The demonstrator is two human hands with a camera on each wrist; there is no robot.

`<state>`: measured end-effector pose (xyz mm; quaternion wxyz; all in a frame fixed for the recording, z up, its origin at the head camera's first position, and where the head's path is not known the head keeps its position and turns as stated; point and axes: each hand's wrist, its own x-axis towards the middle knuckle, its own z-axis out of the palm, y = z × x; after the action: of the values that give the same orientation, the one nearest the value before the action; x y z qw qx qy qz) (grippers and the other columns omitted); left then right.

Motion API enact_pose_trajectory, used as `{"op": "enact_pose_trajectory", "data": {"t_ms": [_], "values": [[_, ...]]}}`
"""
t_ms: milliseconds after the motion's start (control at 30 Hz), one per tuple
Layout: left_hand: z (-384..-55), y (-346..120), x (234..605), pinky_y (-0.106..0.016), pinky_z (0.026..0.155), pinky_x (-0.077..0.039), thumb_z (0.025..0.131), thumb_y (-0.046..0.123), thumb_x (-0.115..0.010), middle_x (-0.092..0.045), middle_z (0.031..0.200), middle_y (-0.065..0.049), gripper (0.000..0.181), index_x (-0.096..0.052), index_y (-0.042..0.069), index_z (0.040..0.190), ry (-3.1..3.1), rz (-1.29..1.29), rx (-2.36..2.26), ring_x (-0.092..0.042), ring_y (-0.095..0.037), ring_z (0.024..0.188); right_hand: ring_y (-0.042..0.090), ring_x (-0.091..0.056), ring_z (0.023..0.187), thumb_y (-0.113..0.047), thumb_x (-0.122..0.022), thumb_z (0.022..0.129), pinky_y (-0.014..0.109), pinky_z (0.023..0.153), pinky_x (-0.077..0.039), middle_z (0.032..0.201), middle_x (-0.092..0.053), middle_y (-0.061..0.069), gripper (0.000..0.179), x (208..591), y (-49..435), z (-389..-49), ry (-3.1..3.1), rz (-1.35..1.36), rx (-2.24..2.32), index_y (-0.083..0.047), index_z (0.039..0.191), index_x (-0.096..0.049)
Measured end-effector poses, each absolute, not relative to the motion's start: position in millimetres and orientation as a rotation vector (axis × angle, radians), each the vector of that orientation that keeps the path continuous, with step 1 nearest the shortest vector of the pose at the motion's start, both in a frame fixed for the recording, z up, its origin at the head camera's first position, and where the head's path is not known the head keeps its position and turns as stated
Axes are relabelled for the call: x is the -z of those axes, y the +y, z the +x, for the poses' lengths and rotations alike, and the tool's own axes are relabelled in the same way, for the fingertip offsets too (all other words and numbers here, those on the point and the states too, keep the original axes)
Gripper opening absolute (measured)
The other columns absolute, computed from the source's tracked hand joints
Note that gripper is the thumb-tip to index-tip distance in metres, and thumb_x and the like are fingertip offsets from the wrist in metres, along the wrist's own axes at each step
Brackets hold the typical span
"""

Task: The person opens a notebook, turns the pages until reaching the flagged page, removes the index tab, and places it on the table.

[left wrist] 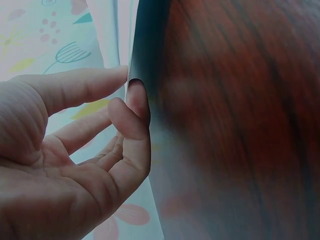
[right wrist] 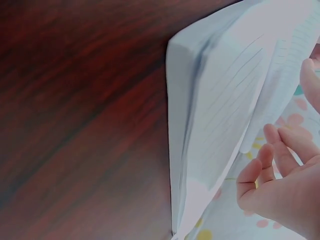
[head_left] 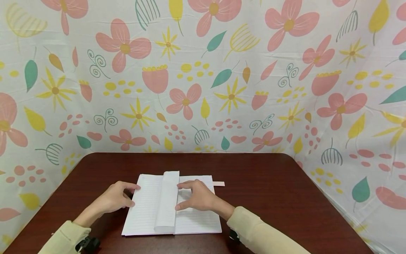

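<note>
Sleeves [head_left: 263, 225], notebook [head_left: 142, 208], reddish-brown table [head_left: 269, 190], floral backdrop [head_left: 203, 74]

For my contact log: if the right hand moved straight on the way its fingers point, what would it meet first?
Likely the paper fold on the open notebook; the right hand is at its edge, though actual contact is unclear.

Passing room on glossy red-brown table [head_left: 272, 187] toward right edge, far corners, floral white cloth [head_left: 203, 102] behind far edge, open white paper notebook [head_left: 146, 204], raised fold [head_left: 166, 206], left hand [head_left: 115, 198], right hand [head_left: 201, 197] blocking low crossing
</note>
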<state>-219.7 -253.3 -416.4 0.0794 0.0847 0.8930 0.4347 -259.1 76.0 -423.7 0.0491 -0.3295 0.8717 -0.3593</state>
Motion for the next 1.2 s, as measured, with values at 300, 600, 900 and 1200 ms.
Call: {"op": "enact_pose_trajectory", "data": {"t_ms": [300, 600, 900, 1200], "values": [[-220, -253, 414, -0.039, 0.065, -0.054, 0.081, -0.010, -0.081, -0.061, 0.115, -0.017, 0.053, -0.067, -0.010, 0.132, 2.672, 0.264, -1.297, -0.071, -0.022, 0.074, 0.023, -0.056, 0.136, -0.032, -0.098, 0.075, 0.042, 0.111, -0.044, 0.131, -0.072, 0.004, 0.074, 425, 67, -258, 2.640, -0.969, 1.103, -0.001, 0.136, -0.070], [-219, -252, 415, -0.037, 0.063, -0.052, 0.080, -0.011, -0.081, -0.061, 0.114, -0.016, 0.052, -0.068, -0.009, 0.131, 2.673, 0.224, -1.294, -0.069, -0.021, 0.072, 0.019, -0.057, 0.134, -0.031, -0.099, 0.075, 0.038, 0.110, -0.045, 0.131, -0.072, 0.000, 0.071, 425, 61, -257, 2.647, -0.938, 1.092, -0.005, 0.135, -0.072], [-220, -253, 415, -0.039, 0.065, -0.054, 0.080, -0.011, -0.082, -0.062, 0.115, -0.018, 0.053, -0.067, -0.011, 0.131, 2.673, 0.243, -1.295, -0.071, -0.022, 0.074, 0.007, -0.035, 0.063, -0.022, -0.099, 0.074, 0.023, 0.061, -0.032, 0.113, -0.077, -0.001, 0.061, 424, 56, -255, 2.588, -0.943, 1.158, -0.009, 0.130, -0.077], [-221, -255, 416, -0.039, 0.065, -0.054, 0.080, -0.011, -0.081, -0.061, 0.115, -0.018, 0.053, -0.067, -0.011, 0.131, 2.663, 0.261, -1.300, -0.070, -0.022, 0.073, 0.005, -0.042, 0.060, -0.019, -0.096, 0.077, 0.021, 0.061, -0.036, 0.104, -0.078, -0.009, 0.017, 424, 52, -253, 2.521, -0.993, 1.165, -0.016, 0.082, -0.080]]}}
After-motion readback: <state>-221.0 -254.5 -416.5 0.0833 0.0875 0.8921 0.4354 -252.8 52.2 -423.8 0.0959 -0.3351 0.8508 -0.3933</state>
